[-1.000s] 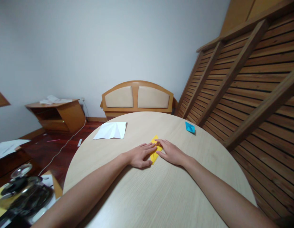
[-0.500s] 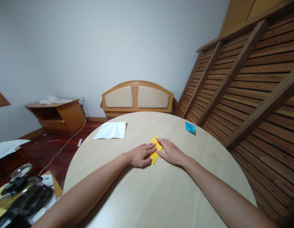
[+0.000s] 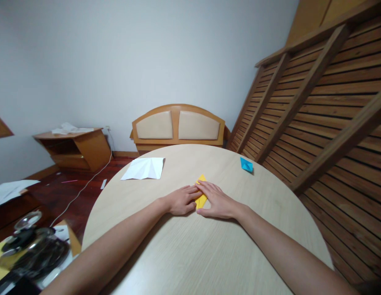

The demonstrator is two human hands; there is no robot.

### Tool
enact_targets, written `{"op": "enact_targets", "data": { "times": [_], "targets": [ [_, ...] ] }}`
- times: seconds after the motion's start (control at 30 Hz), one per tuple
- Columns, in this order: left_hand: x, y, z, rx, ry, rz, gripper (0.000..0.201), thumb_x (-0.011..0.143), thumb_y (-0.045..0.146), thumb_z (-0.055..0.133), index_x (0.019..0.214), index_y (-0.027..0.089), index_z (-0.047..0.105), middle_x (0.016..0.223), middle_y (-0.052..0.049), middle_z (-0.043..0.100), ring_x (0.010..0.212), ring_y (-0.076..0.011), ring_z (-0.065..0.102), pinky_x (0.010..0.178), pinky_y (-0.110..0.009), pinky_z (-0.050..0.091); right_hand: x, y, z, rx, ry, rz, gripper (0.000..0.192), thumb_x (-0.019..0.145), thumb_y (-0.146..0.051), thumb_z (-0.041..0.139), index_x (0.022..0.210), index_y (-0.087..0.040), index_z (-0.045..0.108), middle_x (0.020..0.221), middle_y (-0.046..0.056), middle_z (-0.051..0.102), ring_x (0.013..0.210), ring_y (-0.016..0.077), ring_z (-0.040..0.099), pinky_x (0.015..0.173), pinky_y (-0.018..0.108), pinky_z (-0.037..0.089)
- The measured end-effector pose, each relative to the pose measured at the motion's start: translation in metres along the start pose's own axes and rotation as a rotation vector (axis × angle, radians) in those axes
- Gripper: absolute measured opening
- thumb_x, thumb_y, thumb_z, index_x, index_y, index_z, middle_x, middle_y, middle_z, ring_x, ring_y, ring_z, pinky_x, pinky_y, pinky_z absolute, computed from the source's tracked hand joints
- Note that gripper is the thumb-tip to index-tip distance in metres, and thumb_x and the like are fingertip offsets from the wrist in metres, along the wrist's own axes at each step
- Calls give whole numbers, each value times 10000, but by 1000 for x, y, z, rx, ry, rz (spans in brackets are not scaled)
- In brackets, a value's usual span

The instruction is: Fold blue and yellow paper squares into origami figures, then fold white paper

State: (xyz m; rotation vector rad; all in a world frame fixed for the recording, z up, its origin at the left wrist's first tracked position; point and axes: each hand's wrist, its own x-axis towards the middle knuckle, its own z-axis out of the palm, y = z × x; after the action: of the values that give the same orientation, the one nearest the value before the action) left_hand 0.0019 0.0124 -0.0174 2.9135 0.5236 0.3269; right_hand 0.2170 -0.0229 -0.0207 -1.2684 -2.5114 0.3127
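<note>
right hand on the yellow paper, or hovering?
Touching. In the head view the right hand lies flat over the yellow paper on the table, fingers pressed on it with no gap.

Open tabletop all round your hands

You have bare table (image 3: 208, 254) near you and to both sides; only the white sheet (image 3: 144, 169) far left and the blue fold (image 3: 246, 164) far right lie in your way.

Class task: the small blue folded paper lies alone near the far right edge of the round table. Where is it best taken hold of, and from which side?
Probably pinch the blue folded paper at its raised near corner, coming from above and from the table's centre. It lies low and nearly flat, so a side grip finds little; nothing touches it. Both hands, left hand and right hand, press on the yellow paper.
</note>
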Motion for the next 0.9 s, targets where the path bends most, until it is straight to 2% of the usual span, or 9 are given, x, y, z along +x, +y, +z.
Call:
{"op": "enact_targets", "data": {
  "times": [0.2, 0.3, 0.4, 0.5, 0.7, 0.8, 0.9],
  "targets": [
    [0, -1, 1, -8, -7, -7, 612, 909, 227, 458, 1505, 197, 322, 1568, -107, 331, 1456, -268, 285, 1196, -451, 244, 0, 6, 1, 83, -28, -33, 1045, 734, -685, 660, 1550, -176, 251, 1593, 152, 273, 1460, 321, 240, 1185, 487, 206],
    [-1, -2, 3, 3, -43, -59, 595, 936, 270, 440, 1508, 164, 321, 1575, -138, 306, 1466, -283, 262, 1189, -474, 246, -1, 19, -1, 80, 46, 7, 907, 834, -646, 572, 1545, -176, 260, 1577, 147, 309, 1455, 288, 265, 1180, 465, 228],
    [-3, -4, 5, 9, -65, -88, 584, 943, 286, 436, 1503, 150, 341, 1570, -153, 309, 1466, -290, 259, 1186, -482, 248, -1, 34, -1, 26, 123, 72, 894, 820, -606, 610, 1535, -183, 279, 1566, 147, 331, 1439, 297, 295, 1172, 473, 241],
    [-3, -4, 5, 1, -55, -90, 587, 938, 286, 441, 1503, 160, 345, 1571, -147, 304, 1465, -290, 262, 1184, -488, 254, 0, 44, 1, -19, 147, 198, 810, 866, -565, 563, 1521, -166, 303, 1551, 152, 360, 1418, 304, 335, 1155, 471, 271],
    [-3, -2, 4, 9, -64, -92, 591, 941, 292, 436, 1497, 110, 352, 1566, -177, 294, 1463, -298, 262, 1185, -497, 253, 4, 44, 4, -80, 230, 322, 601, 929, -364, 493, 1489, -192, 359, 1500, 123, 447, 1352, 301, 421, 1113, 483, 318],
    [-3, -2, 5, 10, -30, -91, 573, 939, 289, 441, 1487, 133, 372, 1565, -162, 306, 1456, -293, 283, 1184, -492, 264, 5, 40, 1, -88, 283, 318, 549, 926, -305, 513, 1449, -170, 417, 1435, 131, 518, 1291, 295, 478, 1080, 464, 359],
    [-2, -1, 6, 14, -6, -87, 561, 939, 287, 443, 1469, 108, 397, 1546, -172, 348, 1449, -288, 302, 1193, -465, 260, 7, 36, -1, -76, 329, 213, 415, 926, -237, 519, 1334, -163, 539, 1313, 117, 612, 1207, 263, 536, 1034, 419, 399]
  ]
}}
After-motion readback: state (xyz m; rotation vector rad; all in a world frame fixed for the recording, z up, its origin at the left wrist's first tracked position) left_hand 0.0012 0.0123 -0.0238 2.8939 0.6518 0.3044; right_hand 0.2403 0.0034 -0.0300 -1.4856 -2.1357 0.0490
